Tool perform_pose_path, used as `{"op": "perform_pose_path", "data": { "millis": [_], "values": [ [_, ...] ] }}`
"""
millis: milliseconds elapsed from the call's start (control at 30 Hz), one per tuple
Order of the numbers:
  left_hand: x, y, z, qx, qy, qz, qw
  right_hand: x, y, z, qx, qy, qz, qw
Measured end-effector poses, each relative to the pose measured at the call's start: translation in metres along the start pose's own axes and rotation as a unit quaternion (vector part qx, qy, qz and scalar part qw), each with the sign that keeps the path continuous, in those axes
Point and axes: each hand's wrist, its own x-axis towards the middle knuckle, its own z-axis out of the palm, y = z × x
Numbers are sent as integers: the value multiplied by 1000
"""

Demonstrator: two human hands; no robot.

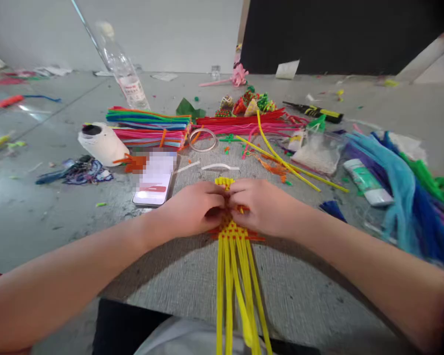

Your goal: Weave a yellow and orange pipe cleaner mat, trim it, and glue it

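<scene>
A grey wood-grain tabletop (299, 301) stretches towards a pale wall (177, 29) and a dark panel (336, 39) beyond its far edge. Near the middle of the near edge lies a woven band (229, 230), bright yellow chenille stems crossed by orange, loose yellow ends running over that edge. Left hand (198, 207) and right hand (261, 207) pinch it, fingers closed. They hide its middle; the yellow ends are cut off below. Pixelation covers part of the phone (157, 177).
</scene>
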Motion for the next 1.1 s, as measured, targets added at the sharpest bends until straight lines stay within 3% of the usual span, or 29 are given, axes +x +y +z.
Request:
{"op": "perform_pose_path", "data": {
  "millis": [133,467,833,1100],
  "values": [
    [-2,-1,-8,-24,-7,-13,1000,1,-6,5,-9,9,43,999],
    [0,-10,-10,-40,-20,-13,999,15,-19,3,-69,-63,73,993],
    [1,-11,-25,-78,-82,8,994,12,-7,3,-24,-23,48,998],
    [0,-6,-15,-43,-50,-58,996,16,-18,5,-39,-38,65,996]
  ]
}}
